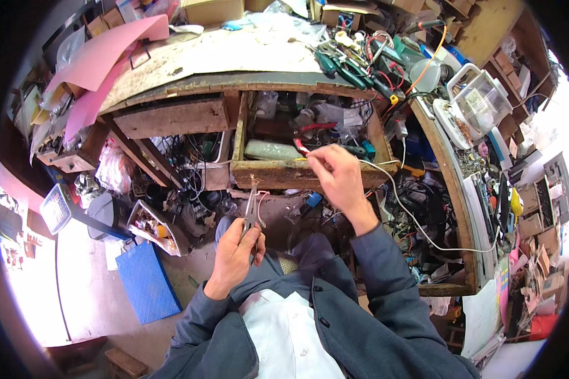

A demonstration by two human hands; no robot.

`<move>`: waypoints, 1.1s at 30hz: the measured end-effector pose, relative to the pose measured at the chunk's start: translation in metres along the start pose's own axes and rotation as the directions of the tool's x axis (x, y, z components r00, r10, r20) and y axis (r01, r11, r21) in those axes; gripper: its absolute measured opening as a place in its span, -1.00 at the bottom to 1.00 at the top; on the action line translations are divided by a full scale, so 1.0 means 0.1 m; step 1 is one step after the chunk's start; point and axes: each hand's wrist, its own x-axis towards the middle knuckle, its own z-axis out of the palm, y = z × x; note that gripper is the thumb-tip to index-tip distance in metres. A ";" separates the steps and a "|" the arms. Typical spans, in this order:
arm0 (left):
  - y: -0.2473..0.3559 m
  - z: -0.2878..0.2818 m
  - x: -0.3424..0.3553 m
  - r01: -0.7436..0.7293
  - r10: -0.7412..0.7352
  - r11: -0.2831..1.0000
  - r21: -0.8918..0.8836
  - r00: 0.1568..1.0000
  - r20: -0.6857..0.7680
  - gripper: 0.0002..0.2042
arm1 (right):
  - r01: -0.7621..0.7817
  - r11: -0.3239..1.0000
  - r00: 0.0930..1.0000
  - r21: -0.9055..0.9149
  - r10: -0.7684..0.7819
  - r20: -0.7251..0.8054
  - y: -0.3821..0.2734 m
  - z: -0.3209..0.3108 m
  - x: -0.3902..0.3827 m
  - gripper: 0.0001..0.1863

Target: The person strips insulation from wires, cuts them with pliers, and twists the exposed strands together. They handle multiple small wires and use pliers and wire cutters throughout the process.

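Observation:
My left hand point(237, 252) is closed round a slim metal tool point(253, 208), held upright with a small brownish bit at its tip and a thin pink wire point(261, 211) beside it. My right hand point(335, 177) is raised at the front edge of an open wooden drawer point(246, 174), fingers pinched near a red-handled item point(300, 145); whether it grips that item or something small is hard to tell. Inside the drawer are a pale oblong pack point(272, 150), plastic bags and assorted tools.
The cluttered bench point(189, 63) holds green-handled tools point(338, 69), pink sheets point(101, 50) and clear containers point(480, 101). A white cable point(411, 224) runs rightward from the drawer. Tangled cables point(189, 158) fill the spaces below; a blue board point(145, 284) lies at lower left.

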 end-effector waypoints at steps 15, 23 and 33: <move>-0.03 -0.05 -0.08 -0.029 0.024 0.998 -0.051 0.995 -0.096 -0.88 | 0.113 0.865 0.465 -0.489 0.388 0.796 0.98 0.37 0.92 -0.65; 0.09 -0.09 0.11 -0.142 0.139 0.990 -0.014 0.982 -0.130 -0.86 | 0.032 0.941 0.537 -0.336 0.268 0.800 0.86 0.15 0.89 -0.66; 0.31 -0.02 1.41 -0.390 0.395 0.915 0.105 0.918 -0.029 -0.83 | -0.320 0.889 0.842 0.328 0.426 -0.333 0.88 -0.03 0.49 -0.78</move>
